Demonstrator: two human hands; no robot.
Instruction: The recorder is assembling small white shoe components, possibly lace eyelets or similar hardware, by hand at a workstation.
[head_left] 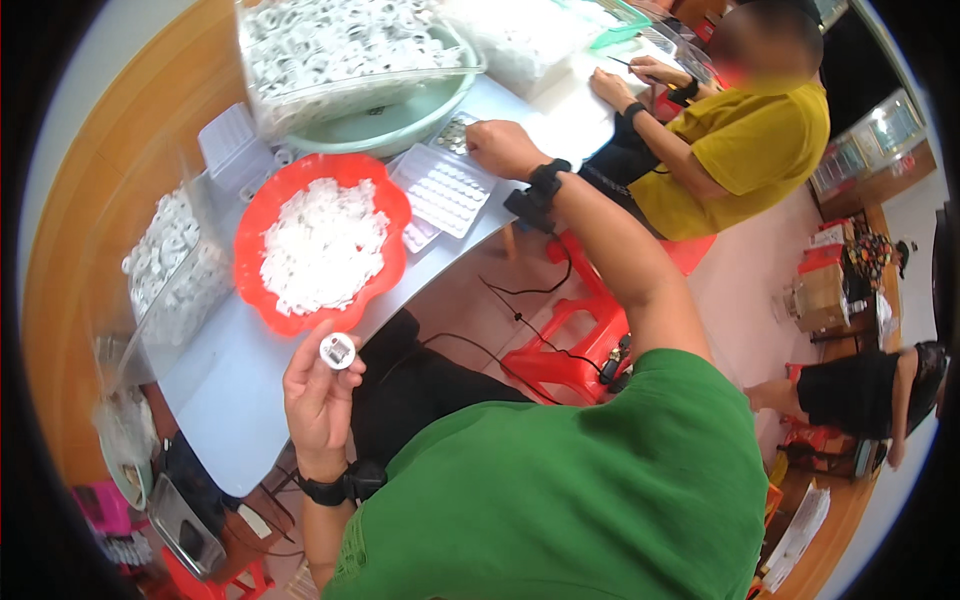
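My left hand pinches a small round white plastic part with a dark metallic piece in its middle. It is just below a red scalloped bowl heaped with small white pieces. My right hand is stretched out over the table, its fingers drawn together beside a pile of small metallic pieces. Whatever its fingertips hold is hidden. Next to that hand lies a clear tray with rows of round pockets, partly over another tray.
A clear bin of white parts rests on a pale green basin at the back. Another clear bin stands at left. A co-worker in yellow sits at right, near a red stool. Dark cables hang below the table.
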